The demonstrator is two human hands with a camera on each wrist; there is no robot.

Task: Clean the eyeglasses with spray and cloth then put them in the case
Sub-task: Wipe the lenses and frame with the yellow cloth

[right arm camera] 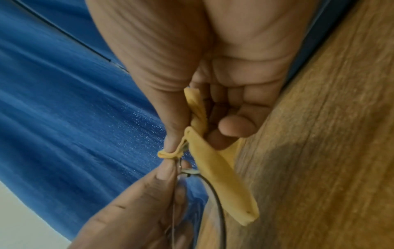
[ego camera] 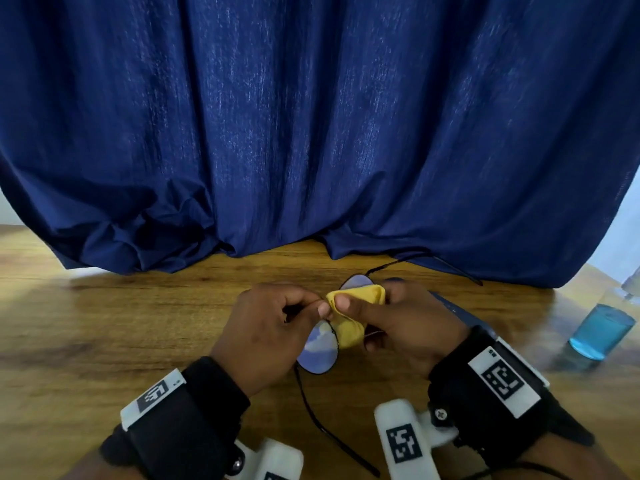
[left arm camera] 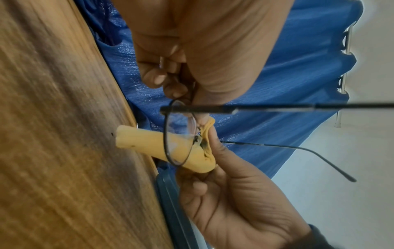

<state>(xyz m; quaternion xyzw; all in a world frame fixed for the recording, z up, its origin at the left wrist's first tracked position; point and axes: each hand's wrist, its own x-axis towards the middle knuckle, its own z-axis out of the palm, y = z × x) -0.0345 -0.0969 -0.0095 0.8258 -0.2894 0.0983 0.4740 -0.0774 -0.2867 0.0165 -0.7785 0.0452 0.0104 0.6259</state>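
Both hands raised over wooden bench [ego camera: 138,323], mid-frame in head view. Left hand [ego camera: 270,327] pinching glasses [ego camera: 320,344] at the frame near the bridge, thumb and forefinger curled onto the rim; remaining fingers curled under. Right hand [ego camera: 405,323] gripping yellow cloth [ego camera: 349,313], thumb on top, fingers [right arm camera: 236,126] curled behind, cloth folded over the far lens. Near lens uncovered, at 6 o'clock from the cloth, reflecting light. One temple arm trailing toward 6 o'clock between the wrists, other temple arm sticking out toward 1 o'clock in front of blue curtain [ego camera: 311,133]. Loose end of cloth hanging down toward bench, seen in both wrist views. Dark blue case [left arm camera: 172,202] lying flat on bench under right hand, mostly hidden in head view; open or closed: cannot tell. Bottle with blue liquid [ego camera: 602,330] standing on bench at 3 o'clock, well apart from hands. Wrist straps with printed markers on both forearms.
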